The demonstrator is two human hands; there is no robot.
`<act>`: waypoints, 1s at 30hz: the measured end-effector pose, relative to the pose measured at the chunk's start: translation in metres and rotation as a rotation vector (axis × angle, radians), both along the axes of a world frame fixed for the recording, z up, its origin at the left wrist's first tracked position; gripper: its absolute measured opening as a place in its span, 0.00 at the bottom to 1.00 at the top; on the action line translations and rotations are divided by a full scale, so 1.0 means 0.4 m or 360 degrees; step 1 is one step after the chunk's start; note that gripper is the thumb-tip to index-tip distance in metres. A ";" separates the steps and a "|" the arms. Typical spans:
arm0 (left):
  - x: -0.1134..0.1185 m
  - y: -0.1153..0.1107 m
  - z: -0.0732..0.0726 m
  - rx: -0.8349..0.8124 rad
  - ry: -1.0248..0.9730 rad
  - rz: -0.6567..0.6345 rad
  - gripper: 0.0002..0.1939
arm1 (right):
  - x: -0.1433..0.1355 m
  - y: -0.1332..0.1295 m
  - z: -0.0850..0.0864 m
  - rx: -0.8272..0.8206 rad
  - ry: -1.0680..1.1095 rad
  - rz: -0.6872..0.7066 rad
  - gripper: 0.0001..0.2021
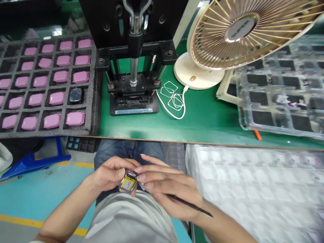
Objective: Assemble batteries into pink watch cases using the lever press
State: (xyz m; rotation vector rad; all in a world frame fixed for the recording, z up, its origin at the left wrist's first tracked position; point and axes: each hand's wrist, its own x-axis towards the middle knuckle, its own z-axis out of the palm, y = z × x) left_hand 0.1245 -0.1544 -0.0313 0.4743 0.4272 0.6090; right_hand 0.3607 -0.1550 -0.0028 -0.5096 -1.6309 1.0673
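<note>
Over my lap, my left hand (115, 173) pinches an opened purple watch case (121, 187) between thumb and fingers. Inside the case shows a silver battery (128, 184) with yellow edging. My right hand (172, 189) touches the upper right side of the case with its fingertips, the index finger raised. A thin black tool (189, 204) is tucked in that hand, its end sticking out toward the wrist; its other end is hidden. Something small and pale purple (142, 185) shows under the right fingertips, too covered to name.
A foam tray (95, 111) of purple watch cases stands left on the green bench (202, 125). A black press (134, 84) is ahead, beside white gasket rings (175, 101). Right are a fan (227, 33), clear trays (244, 114) and a white blister tray (240, 189).
</note>
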 end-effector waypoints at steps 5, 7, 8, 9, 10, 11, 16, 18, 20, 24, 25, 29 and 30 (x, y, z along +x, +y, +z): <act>0.003 0.002 0.002 0.0005 -0.0002 0.0007 0.18 | -0.001 0.005 0.002 -0.0032 0.0026 0.0035 0.13; 0.004 0.003 0.004 0.0004 -0.0006 0.0000 0.18 | -0.002 0.007 0.003 -0.0040 0.0025 0.0037 0.13; 0.005 0.004 0.005 0.0002 -0.0012 -0.0004 0.18 | -0.002 0.007 0.004 -0.0047 0.0026 0.0042 0.13; 0.006 0.005 0.006 0.0000 -0.0018 -0.0006 0.18 | -0.002 0.008 0.005 -0.0054 0.0026 0.0047 0.13; 0.006 0.005 0.008 0.0001 -0.0023 -0.0009 0.18 | -0.001 0.009 0.005 -0.0060 0.0024 0.0050 0.13; 0.006 0.006 0.008 0.0004 -0.0027 -0.0010 0.18 | -0.001 0.009 0.006 -0.0060 0.0016 0.0050 0.13; 0.004 0.007 0.011 0.0007 0.0026 0.0009 0.17 | 0.001 0.004 0.001 0.0132 -0.0116 -0.0003 0.12; 0.003 0.007 0.010 0.0002 0.0052 0.0002 0.18 | 0.002 0.003 -0.003 0.0176 -0.0137 -0.0022 0.12; 0.002 0.006 0.009 0.0002 0.0051 -0.0010 0.18 | 0.002 0.003 -0.004 0.0152 -0.0082 -0.0027 0.12; 0.003 0.002 0.005 0.0015 0.0019 0.0006 0.18 | 0.002 0.004 -0.001 0.0090 0.0005 0.0004 0.12; 0.003 0.002 0.005 0.0013 0.0016 0.0011 0.18 | 0.002 0.004 0.001 0.0075 0.0006 0.0010 0.12; 0.003 0.000 0.003 0.0003 -0.0006 0.0027 0.17 | 0.001 0.006 0.005 0.0035 -0.0013 0.0022 0.12; 0.003 -0.001 0.002 0.0004 -0.0011 0.0027 0.17 | 0.001 0.007 0.006 0.0037 -0.0018 0.0024 0.11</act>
